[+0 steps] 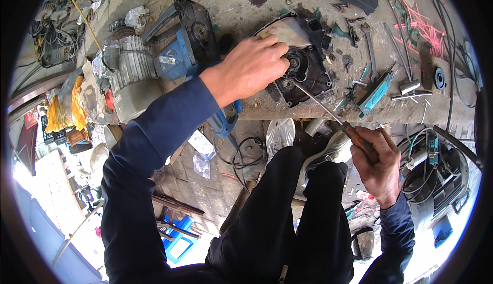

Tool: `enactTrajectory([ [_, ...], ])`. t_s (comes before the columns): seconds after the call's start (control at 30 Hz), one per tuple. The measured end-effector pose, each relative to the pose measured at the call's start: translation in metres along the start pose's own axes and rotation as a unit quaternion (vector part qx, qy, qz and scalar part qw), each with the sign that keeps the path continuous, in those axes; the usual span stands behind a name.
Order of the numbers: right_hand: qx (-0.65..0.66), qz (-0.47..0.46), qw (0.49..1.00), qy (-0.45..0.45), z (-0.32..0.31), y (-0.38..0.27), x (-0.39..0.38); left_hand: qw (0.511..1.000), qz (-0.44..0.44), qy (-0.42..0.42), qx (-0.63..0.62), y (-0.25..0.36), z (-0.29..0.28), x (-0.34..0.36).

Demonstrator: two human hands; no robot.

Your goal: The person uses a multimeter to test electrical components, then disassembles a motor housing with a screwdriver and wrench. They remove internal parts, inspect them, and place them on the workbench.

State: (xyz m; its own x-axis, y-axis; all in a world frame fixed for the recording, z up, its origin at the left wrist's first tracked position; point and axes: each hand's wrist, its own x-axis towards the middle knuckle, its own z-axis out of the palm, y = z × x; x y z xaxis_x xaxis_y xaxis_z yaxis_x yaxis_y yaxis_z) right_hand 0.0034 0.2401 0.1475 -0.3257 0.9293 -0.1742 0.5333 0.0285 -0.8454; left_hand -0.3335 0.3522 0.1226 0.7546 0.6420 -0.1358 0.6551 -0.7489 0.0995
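Observation:
In my right hand (pixel 377 158) is a screwdriver (pixel 355 139) with a worn brown-red handle. Its long thin shaft slants up and left, and the tip reaches the lower part of a greasy black machine housing (pixel 316 76), just below a round bearing seat (pixel 294 64). My left hand (pixel 251 68) lies over the housing's left side with its fingers curled beside that seat. Whatever those fingers grip is hidden beneath them. A pale tan inner surface (pixel 290 31) shows at the housing's upper part.
A blue and black power tool (pixel 177 52) and a grey motor (pixel 132 63) stand left of the housing. To the right lie a wrench (pixel 370 52), a teal utility knife (pixel 376 93) and a T-handled tool (pixel 411 87). My knees are below the bench edge, near a black cable (pixel 239 158).

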Motion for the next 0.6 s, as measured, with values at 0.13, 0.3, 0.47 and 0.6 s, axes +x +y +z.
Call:
enactTrajectory([
  [0.13,-0.003,0.019,1.0,-0.011,-0.001,0.001,0.001,0.997,0.055,-0.047,-0.001,-0.012,0.003,0.008],
  [0.3,-0.004,-0.008,1.0,-0.001,-0.001,0.002,0.002,0.995,0.089,-0.045,-0.001,-0.016,0.005,0.01],
  [0.47,-0.013,0.005,1.0,-0.011,-0.004,0.007,0.002,0.993,0.11,-0.043,0.018,-0.016,0.004,0.012],
  [0.6,-0.004,-0.014,1.0,-0.007,-0.004,0.009,0.001,0.99,0.132,-0.038,0.041,-0.017,0.004,0.012],
])
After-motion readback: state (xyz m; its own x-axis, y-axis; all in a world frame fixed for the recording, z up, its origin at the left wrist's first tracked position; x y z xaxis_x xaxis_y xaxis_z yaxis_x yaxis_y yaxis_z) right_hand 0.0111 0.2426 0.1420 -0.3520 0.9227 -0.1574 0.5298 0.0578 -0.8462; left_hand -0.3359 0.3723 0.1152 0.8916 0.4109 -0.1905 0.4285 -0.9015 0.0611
